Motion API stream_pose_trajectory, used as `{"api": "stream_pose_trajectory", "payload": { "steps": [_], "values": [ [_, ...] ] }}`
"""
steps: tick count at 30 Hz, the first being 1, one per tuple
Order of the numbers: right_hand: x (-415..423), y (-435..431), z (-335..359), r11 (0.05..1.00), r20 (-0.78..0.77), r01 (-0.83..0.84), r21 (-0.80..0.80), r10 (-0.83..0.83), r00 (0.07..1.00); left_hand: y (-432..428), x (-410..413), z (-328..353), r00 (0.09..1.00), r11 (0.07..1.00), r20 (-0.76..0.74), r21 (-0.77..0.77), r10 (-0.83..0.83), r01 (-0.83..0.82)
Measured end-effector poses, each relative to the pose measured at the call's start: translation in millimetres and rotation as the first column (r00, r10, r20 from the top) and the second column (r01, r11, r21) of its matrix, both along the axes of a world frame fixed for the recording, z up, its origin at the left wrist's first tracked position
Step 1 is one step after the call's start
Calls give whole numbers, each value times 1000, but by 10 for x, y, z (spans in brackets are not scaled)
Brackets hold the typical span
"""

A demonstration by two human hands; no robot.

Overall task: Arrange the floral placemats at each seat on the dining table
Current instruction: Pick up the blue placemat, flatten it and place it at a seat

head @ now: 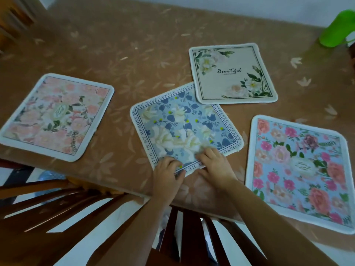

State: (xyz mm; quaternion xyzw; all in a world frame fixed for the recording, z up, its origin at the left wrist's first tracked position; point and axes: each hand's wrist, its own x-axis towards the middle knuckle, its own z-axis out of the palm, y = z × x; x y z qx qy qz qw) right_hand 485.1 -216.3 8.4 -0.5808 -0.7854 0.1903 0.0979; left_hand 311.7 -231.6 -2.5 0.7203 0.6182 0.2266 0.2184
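Several floral placemats lie on the brown dining table [134,54]. A blue-and-white placemat [182,123] lies turned at an angle in the middle near the front edge. My left hand [168,172] grips its near corner, fingers curled at the edge. My right hand [215,164] rests on the same near edge with fingers bent, pressing down on the mat. A pink placemat [55,116] lies at the left. A cream placemat reading "Beautiful" [232,73] lies behind the blue one, overlapping its far corner. A blue placemat with pink roses [299,171] lies at the right.
Dark wooden chair backs [76,217] stand against the table's near edge below my arms. A green plastic object [336,29] sits at the far right corner. Another wooden chair [11,18] shows at the far left. A white wall runs behind the table.
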Motion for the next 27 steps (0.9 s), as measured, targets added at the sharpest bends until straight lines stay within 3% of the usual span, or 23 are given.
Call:
{"api": "stream_pose_trajectory", "payload": {
  "steps": [4, 12, 16, 20, 27],
  "values": [
    [-3, -3, -3, 997, 36, -24, 67, 22, 999, -27, 20, -33, 999, 999, -7, -29, 31, -31],
    [-35, -13, 30, 996, -54, 62, 58, -59, 997, -52, 42, 14, 998, 999, -58, -30, 9, -10],
    [-44, -28, 76, 992, -87, 124, 2, -123, 989, -44, 68, 109, 999, 1000, 33, 0, 1, -1],
    [-56, -46, 161, 980, -120, 196, -40, -199, 973, 21, 42, 202, 991, 998, 132, -68, 7, 2],
    [-147, -40, 425, 959, -234, 279, 58, -259, 937, 228, -140, 489, 966, 977, 260, -206, 6, 49]
  ]
}}
